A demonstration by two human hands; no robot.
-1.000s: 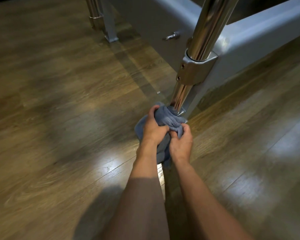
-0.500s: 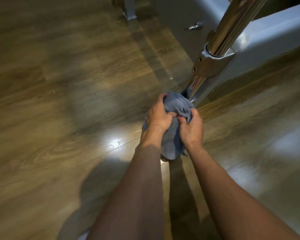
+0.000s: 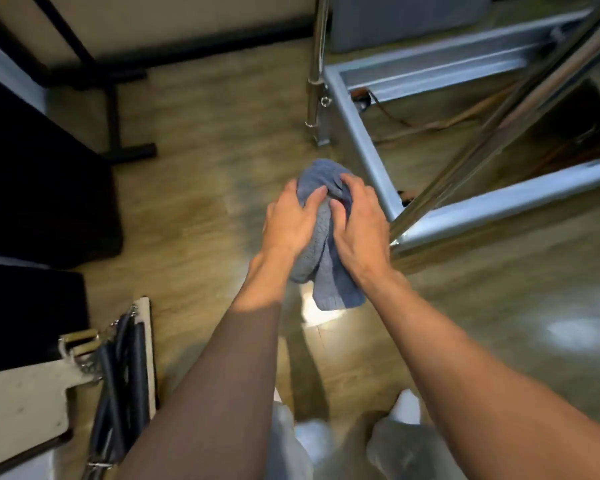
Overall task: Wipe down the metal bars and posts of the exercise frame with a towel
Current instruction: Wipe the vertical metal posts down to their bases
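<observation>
**Item: towel** (image 3: 329,278). Blue-grey knit cloth, bunched into a wad.
- Location: in the air just left of the post's (image 3: 465,164) foot, clear of it, touching no metal.
- Handling, by my judgement: light, soft and limp. It folds wherever I squeeze and has no shape of its own. It is not fragile and grips well on skin. It should slide easily on chrome once wrapped round.
- Loose end: a tail hangs below my wrists and could drag or snag on a fitting.
- Where to hold: by the bulk of the wad, with a flat face of cloth left free to lay against the post.

**Item: left hand** (image 3: 291,220). Left of the post, back upward, fingers curled over the wad, thumb pressed into the cloth.

**Item: right hand** (image 3: 357,230). Between left hand and post, fingers curled over the wad's top, thumb tucked against the cloth. Both arms reach forward and down, wrists close together.

**Item: rail** (image 3: 361,143). Grey, runs back from the post's foot, not yet touched by cloth.
</observation>
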